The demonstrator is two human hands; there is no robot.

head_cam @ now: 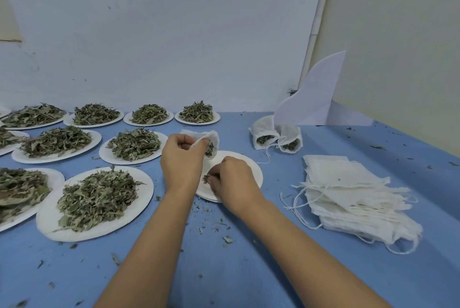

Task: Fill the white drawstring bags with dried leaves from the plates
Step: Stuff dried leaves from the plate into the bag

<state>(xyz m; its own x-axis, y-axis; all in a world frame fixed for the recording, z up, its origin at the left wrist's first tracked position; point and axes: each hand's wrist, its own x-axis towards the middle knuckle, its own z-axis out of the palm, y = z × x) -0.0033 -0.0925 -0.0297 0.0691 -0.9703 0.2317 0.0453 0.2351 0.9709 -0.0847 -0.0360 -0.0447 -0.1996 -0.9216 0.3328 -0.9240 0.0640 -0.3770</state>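
Over the plate [257, 175] at the middle of the desk [249, 270], the left hand [183, 158] is raised, fingers curled, pinching open the mouth of a white bag [214, 138] holding some leaves. Just below it the right hand [235, 180], knuckles up, pinches a tuft of dried leaves [206, 178]. 2 filled bags [263, 131] lie beyond, to the right.

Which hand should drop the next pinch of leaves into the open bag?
Right. The right hand pinches dried leaves on the near-empty plate, close beside the drawstring bag, whose mouth the left hand holds open.
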